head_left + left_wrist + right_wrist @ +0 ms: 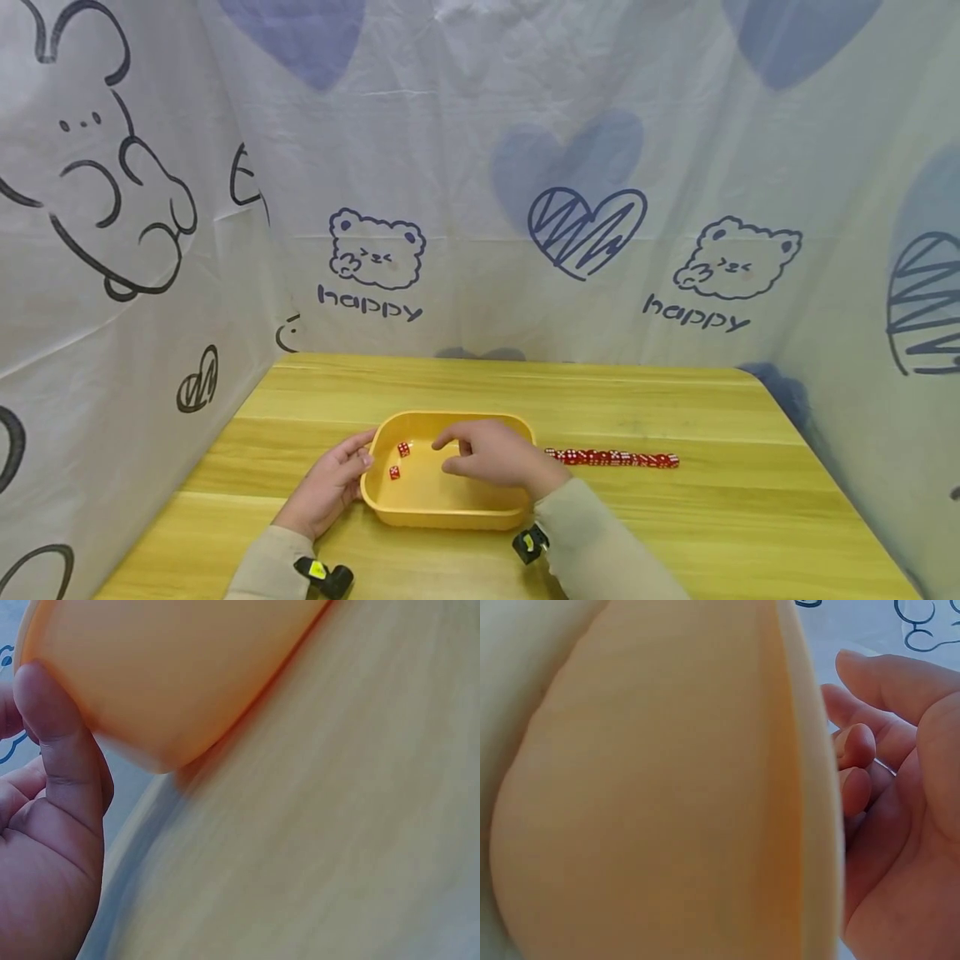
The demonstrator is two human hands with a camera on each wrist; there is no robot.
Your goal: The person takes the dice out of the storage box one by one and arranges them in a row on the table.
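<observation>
A yellow plastic tub (450, 518) sits on the table. My left hand (330, 482) grips its left end, the thumb (51, 705) against the wall near the rim and the other fingers partly hidden. Inside, toward the left side, lie two red dice with white pips, one die (404, 449) behind the other die (394, 472). Over the right half of the tub hovers my right hand (498, 454), index finger and thumb spread apart, the other fingers loosely curled, with nothing seen between them. The tub's wall (817, 795) hides part of that hand in the right wrist view.
A straight row of red dice (615, 457) runs rightward on the wooden table (720, 517) from beside the tub. White printed curtains (480, 158) stand behind the table and along both sides. A small black camera (531, 543) rides on the right sleeve, near the tub's front edge.
</observation>
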